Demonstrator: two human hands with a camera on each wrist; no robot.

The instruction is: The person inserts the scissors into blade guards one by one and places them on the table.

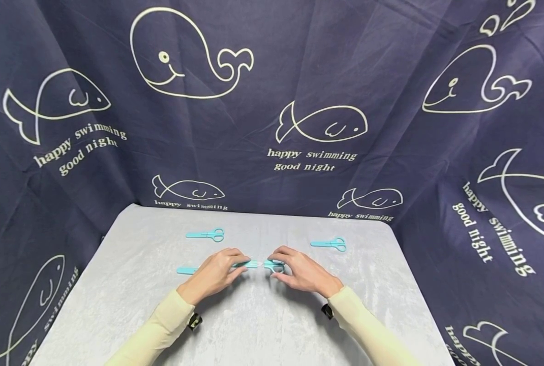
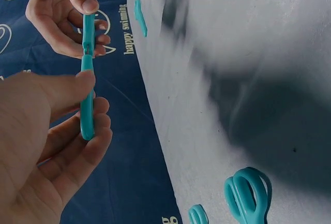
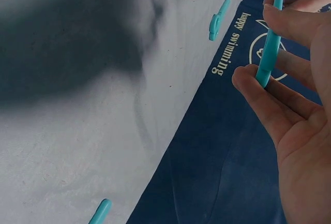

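Both hands meet over the table around one pair of teal scissors. The left hand [image 1: 217,272] pinches its teal blade cover [image 2: 87,102] between thumb and fingers. Opposite it, the right hand [image 1: 301,269] grips the scissors' handles [image 3: 270,53] with thumb and fingers. A short stretch of blade [image 1: 260,264] shows between cover and handles, so the cover is partly off. Another teal pair of scissors [image 1: 187,271] lies on the table, mostly hidden under the left hand; its handle loops [image 2: 248,195] show in the left wrist view.
On the grey-white table [image 1: 263,325], covered teal scissors [image 1: 208,234] lie at the back left, and another covered pair [image 1: 329,244] lies at the right, beyond the right hand. A dark blue curtain [image 1: 253,127] with white fish drawings stands around the table.
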